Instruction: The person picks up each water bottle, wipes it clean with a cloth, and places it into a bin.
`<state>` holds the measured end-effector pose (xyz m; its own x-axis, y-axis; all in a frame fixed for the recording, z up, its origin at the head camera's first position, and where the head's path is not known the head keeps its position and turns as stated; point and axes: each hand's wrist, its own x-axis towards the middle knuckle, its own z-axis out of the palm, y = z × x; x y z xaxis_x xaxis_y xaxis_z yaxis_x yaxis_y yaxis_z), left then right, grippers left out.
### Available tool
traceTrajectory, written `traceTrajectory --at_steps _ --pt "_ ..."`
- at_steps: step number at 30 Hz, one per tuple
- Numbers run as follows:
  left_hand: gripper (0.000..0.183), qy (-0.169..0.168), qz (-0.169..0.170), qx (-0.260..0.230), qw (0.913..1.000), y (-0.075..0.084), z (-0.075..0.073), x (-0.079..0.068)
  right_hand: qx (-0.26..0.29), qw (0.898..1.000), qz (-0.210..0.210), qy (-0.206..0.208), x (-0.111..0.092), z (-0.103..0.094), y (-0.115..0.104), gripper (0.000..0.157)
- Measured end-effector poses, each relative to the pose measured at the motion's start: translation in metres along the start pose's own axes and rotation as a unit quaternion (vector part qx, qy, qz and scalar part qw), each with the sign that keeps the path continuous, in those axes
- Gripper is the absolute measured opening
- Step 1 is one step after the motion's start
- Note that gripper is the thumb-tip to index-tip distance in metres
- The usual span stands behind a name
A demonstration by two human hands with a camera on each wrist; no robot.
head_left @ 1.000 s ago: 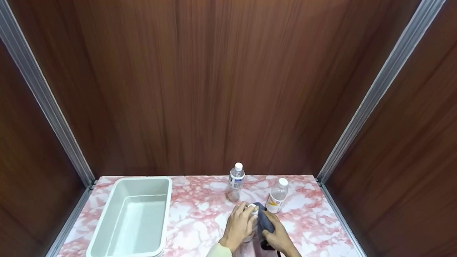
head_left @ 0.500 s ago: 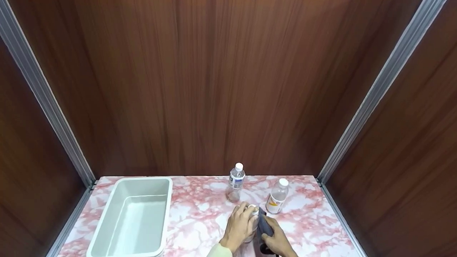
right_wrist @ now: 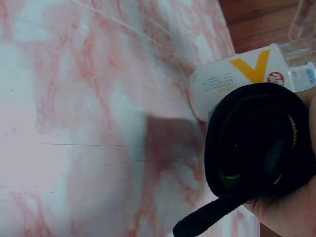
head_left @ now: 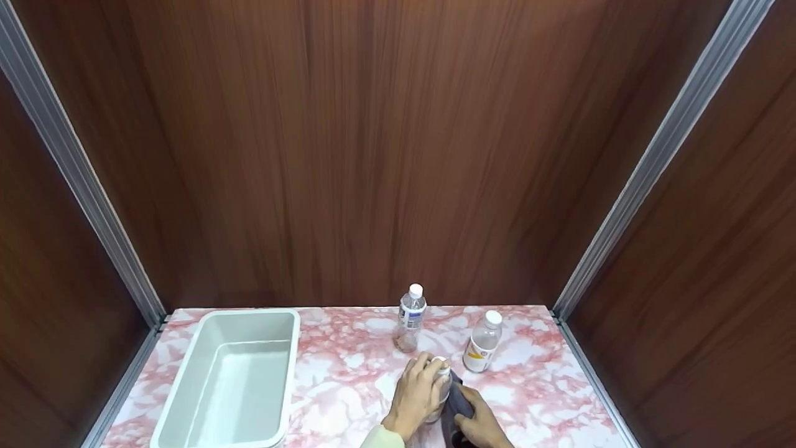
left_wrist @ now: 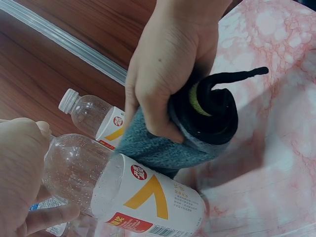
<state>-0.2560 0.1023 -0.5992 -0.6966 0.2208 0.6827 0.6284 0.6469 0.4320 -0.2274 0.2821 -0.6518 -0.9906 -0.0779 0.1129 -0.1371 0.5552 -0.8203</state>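
With its fingers around the upper part, my left hand (head_left: 411,393) holds an upright clear plastic bottle (left_wrist: 163,197) whose white label carries a yellow mark. My right hand (head_left: 482,420) grips a rolled dark grey-blue towel (left_wrist: 153,148), black at its end with a short loop (left_wrist: 242,75) sticking out. The towel lies against the bottle's right side in the head view. In the right wrist view, the towel's black rolled end covers part of the bottle's label. Under the left fingers, the bottle's white cap is partly hidden.
Behind the hands stands a clear bottle (head_left: 410,317) with a blue and white label. A white-capped bottle (head_left: 482,345) with a yellow-marked label is just beyond the right hand. At left sits a pale grey bin (head_left: 293,367). Brown panels (head_left: 348,186) enclose the marbled table (head_left: 339,398).
The right hand and the towel have slid down along the bottle, toward the near table edge. The left hand and the bottle have stayed in place.
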Motion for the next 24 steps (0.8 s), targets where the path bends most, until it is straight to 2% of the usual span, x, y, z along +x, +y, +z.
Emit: traceTrajectory --at_steps 8,11,15,18,21,24 --pt "0.016 -0.002 0.002 0.004 1.0 0.0 0.0 0.0 0.036 0.996 0.063 -0.057 -0.002 0.002 0.011 0.079" --pt "0.017 -0.005 -0.002 0.004 1.0 0.0 0.001 0.001 0.025 0.996 0.062 -0.063 -0.001 0.001 0.013 0.08" --pt "0.017 -0.005 -0.007 0.003 1.0 0.001 0.002 0.001 0.013 0.996 0.057 -0.061 0.0 0.001 0.015 0.079" --pt "0.015 0.0 -0.006 0.0 1.0 0.0 0.002 0.0 0.042 0.995 0.077 -0.056 -0.001 0.0 0.013 0.08" --pt "0.014 0.006 -0.006 -0.006 0.9999 0.0 0.003 -0.001 0.055 0.994 0.081 -0.039 -0.001 -0.003 0.01 0.078" --pt "0.014 0.01 -0.007 -0.016 0.9998 0.0 0.003 -0.001 0.03 0.997 0.072 -0.009 0.0 -0.009 0.006 0.075"
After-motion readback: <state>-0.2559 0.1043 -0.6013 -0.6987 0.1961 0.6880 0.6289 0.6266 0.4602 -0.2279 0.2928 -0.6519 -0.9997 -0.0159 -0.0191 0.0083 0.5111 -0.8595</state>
